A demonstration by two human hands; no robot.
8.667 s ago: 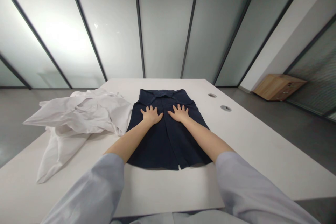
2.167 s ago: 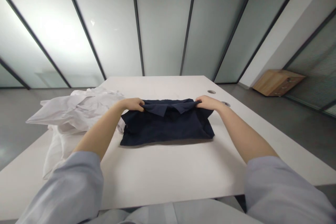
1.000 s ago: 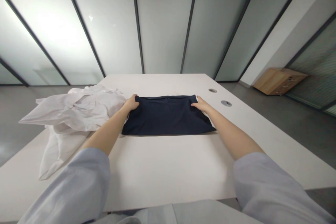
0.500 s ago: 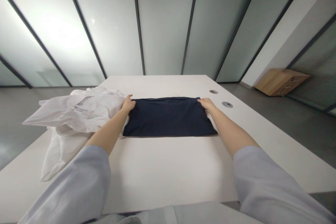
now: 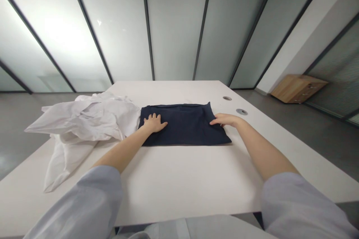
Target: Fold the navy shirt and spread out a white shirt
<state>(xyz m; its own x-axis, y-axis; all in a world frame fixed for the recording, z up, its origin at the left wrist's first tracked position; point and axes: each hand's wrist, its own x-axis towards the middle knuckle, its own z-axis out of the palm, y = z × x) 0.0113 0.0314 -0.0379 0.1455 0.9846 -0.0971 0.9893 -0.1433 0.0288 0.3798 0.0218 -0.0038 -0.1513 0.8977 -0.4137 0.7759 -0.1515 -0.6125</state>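
On the table (image 5: 190, 179), the left hand (image 5: 153, 123), spread wide on the cloth (image 5: 187, 125), should press evenly while the right hand (image 5: 227, 119) pinches its edge.

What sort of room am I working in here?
Probably an office or meeting room: frosted glass panels line the far side, a wooden drawer cabinet stands to the right, and the white table has round cable-style holes.

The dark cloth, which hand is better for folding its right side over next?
Probably the right hand: it seems to pinch the right edge of the dark cloth. The left hand lies spread on the left part, so it looks better for holding that side.
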